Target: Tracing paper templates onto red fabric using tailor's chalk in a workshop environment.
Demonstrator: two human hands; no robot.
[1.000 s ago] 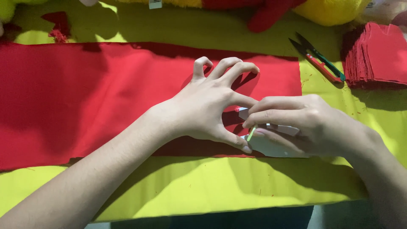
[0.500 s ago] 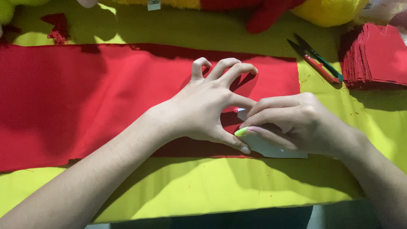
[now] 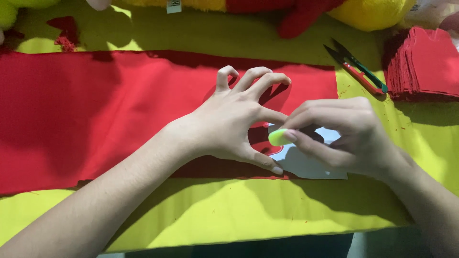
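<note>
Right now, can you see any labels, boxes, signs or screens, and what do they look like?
Sewn-in label: small whitish rectangular tag hanging from the yellow plush toy at the top edge, above the red cloth; only its lower part shows.
Packages, signs, screens: none in view.
The white card under the left hand and right hand is a plain cut-out shape, not a label.

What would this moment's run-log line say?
left hand: fingers spread, pressing red fabric | right hand: holds green chalk at white template | snips: idle, yellow cloth
</note>
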